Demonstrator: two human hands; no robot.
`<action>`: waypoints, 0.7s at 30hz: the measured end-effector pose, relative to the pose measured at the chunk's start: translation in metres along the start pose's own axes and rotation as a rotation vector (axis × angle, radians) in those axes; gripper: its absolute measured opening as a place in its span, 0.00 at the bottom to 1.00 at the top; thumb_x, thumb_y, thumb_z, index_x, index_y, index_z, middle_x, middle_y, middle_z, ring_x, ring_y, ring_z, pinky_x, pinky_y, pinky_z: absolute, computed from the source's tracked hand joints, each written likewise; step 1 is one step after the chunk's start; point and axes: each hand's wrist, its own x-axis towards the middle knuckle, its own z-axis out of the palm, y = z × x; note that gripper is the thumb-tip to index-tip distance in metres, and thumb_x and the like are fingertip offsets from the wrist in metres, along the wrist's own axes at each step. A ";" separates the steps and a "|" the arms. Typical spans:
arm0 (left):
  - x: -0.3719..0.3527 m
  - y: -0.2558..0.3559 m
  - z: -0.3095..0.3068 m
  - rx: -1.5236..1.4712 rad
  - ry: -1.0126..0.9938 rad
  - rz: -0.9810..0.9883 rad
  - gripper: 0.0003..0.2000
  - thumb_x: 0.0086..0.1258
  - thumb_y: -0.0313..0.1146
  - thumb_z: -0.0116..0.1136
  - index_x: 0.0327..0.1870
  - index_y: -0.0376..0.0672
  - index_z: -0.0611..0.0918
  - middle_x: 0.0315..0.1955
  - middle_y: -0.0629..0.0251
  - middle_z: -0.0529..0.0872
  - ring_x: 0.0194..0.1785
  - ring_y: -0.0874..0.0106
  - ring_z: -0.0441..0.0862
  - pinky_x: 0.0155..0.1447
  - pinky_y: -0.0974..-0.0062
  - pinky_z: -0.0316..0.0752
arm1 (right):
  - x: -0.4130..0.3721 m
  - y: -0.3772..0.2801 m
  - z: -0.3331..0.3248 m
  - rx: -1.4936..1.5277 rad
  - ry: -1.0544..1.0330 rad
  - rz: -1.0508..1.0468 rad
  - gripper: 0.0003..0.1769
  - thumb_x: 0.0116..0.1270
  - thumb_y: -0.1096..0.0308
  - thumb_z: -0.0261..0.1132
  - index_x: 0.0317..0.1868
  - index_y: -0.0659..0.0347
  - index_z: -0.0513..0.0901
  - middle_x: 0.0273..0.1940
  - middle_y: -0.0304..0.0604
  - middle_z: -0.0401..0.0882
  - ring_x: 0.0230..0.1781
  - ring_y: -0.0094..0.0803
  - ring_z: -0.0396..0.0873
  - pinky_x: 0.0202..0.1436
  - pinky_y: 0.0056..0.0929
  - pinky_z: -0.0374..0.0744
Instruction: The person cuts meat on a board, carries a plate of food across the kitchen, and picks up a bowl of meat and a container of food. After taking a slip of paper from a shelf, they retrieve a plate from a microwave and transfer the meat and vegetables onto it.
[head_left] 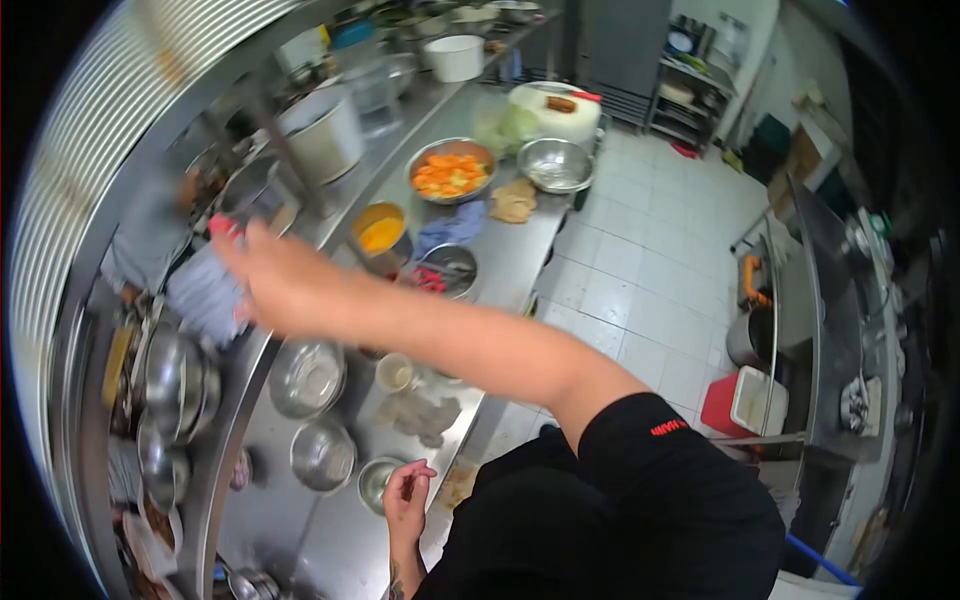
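Observation:
My right arm stretches across the view to the upper left. At its end my right hand point(275, 285) is against a bluish-grey cloth point(205, 292) at the steel shelf; blur smears the fingers, so their grip cannot be made out. A small red patch shows at the fingertips, too blurred to name. Low in the view, my left hand point(407, 497) is open, fingers loosely bent and apart, with nothing in it. It hovers beside a small metal bowl point(378, 484). Two larger steel bowls, one nearer point(323, 456) and one farther point(307, 380), sit on the counter.
Along the steel counter point(290, 530) stand a bowl of cut orange pieces point(452, 172), a pot with yellow contents point(381, 230), a blue cloth point(450, 227) and a colander point(556, 165). Stacked bowls point(175, 380) fill the left shelf. A red-and-white cooler point(742, 402) is on the tiled floor.

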 end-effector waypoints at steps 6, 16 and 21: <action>0.127 -0.014 0.129 0.029 -0.301 -0.025 0.12 0.76 0.31 0.59 0.55 0.37 0.80 0.41 0.62 0.87 0.47 0.75 0.82 0.57 0.74 0.74 | -0.163 0.109 -0.147 0.192 -0.392 -0.053 0.29 0.63 0.64 0.71 0.64 0.63 0.75 0.40 0.51 0.77 0.39 0.48 0.80 0.42 0.42 0.77; 0.314 0.018 0.413 0.132 -0.639 -0.028 0.15 0.76 0.30 0.59 0.60 0.39 0.79 0.46 0.65 0.86 0.50 0.78 0.82 0.56 0.77 0.74 | -0.520 0.369 -0.335 -0.665 -0.847 1.157 0.24 0.61 0.67 0.64 0.59 0.54 0.80 0.53 0.52 0.83 0.55 0.50 0.81 0.56 0.46 0.81; 0.407 0.008 0.454 0.392 -0.384 0.138 0.16 0.72 0.30 0.62 0.58 0.42 0.80 0.50 0.65 0.83 0.44 0.75 0.83 0.46 0.76 0.77 | -0.564 0.449 -0.408 -0.283 -0.935 1.337 0.30 0.65 0.60 0.67 0.68 0.51 0.76 0.62 0.56 0.79 0.63 0.50 0.77 0.64 0.46 0.78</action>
